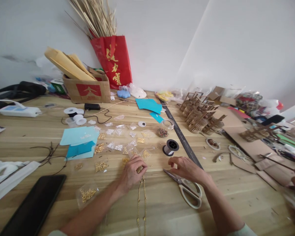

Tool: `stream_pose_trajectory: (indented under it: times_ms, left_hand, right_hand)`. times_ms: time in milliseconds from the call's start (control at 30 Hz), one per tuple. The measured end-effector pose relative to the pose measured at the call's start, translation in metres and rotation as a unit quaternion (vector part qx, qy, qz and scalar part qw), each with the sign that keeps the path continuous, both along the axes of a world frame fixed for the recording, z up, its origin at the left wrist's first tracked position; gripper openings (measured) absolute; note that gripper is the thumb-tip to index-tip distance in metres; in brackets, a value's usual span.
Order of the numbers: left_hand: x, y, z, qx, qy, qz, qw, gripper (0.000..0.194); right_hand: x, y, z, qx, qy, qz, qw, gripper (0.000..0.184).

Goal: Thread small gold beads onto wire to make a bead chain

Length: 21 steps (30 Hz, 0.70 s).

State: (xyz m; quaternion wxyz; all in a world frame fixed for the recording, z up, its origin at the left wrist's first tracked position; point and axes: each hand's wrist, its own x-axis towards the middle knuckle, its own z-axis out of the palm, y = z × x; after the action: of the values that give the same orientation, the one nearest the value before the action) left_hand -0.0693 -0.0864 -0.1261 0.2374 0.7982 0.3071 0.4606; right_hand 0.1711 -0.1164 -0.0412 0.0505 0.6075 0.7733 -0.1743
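My left hand [132, 172] is closed in a pinch on a thin gold chain [144, 196]. Two strands of the chain hang down from the fingertips towards the table's front edge. To its right, my right hand [185, 167] is over the blades of a pair of scissors [190, 193] with pale handles. Its fingers are bent, a gap shows between forefinger and thumb, and nothing is visible in them. A spool of fine wire [170, 147] stands just beyond this hand. Small bags of gold beads [101, 166] and silver findings [118, 147] lie beyond and left of my left hand.
A black phone [34, 203] lies at the front left, near blue cards [80, 142]. A long dark ruler [182, 136] runs right of the spool. Small woven baskets [199, 114] crowd the back right. A cardboard box [88, 91] and red bag [113, 62] stand against the wall.
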Motion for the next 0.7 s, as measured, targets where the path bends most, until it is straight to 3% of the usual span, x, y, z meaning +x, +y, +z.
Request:
stream_pose_trajectory:
  times_ms: [367, 500, 700]
  left_hand:
    - [0.0, -0.002, 0.003, 0.006, -0.012, -0.005, 1.0, 0.015]
    - [0.0, -0.002, 0.006, 0.014, -0.009, -0.007, 1.0, 0.015]
    - [0.0, -0.002, 0.006, 0.023, -0.011, -0.006, 1.0, 0.015]
  right_hand:
    - [0.001, 0.001, 0.01, 0.038, -0.025, 0.045, 0.998, 0.041]
    - [-0.009, 0.005, 0.01, 0.051, -0.022, 0.05, 0.997, 0.035]
    - [-0.028, 0.014, -0.007, 0.07, 0.008, 0.069, 0.995, 0.018]
